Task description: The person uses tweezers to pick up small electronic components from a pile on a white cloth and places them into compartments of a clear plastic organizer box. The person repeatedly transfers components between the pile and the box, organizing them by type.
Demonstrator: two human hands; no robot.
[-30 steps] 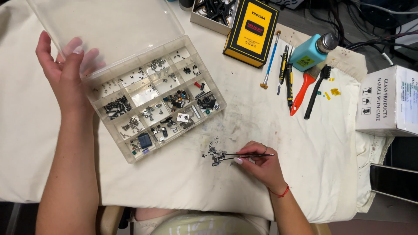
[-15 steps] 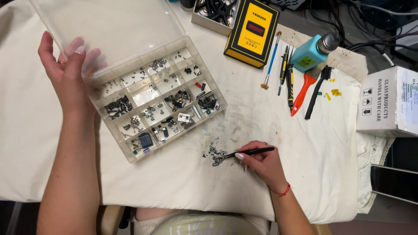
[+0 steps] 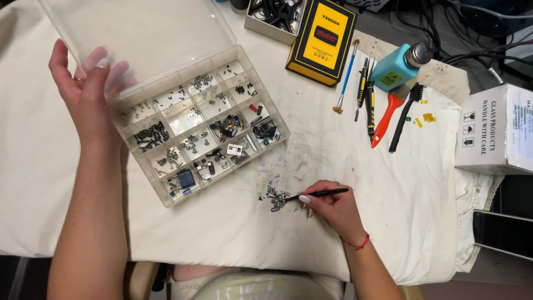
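Since the earlier frame, the black tweezers (image 3: 316,194) have dipped slightly, their tips now in the small pile of tiny screws and metal parts (image 3: 275,195) on the cream cloth (image 3: 233,222), just below centre. Right hand (image 3: 333,208) pinches the tweezers like a pen, heel resting on the cloth. Left hand (image 3: 89,91), at upper left, grips the left edge of the clear compartment box (image 3: 197,125), fingers behind its raised lid (image 3: 139,33). To pick well, I judge it best to single out one piece, squeeze lightly, keep the wrist planted, and hold the box steady.
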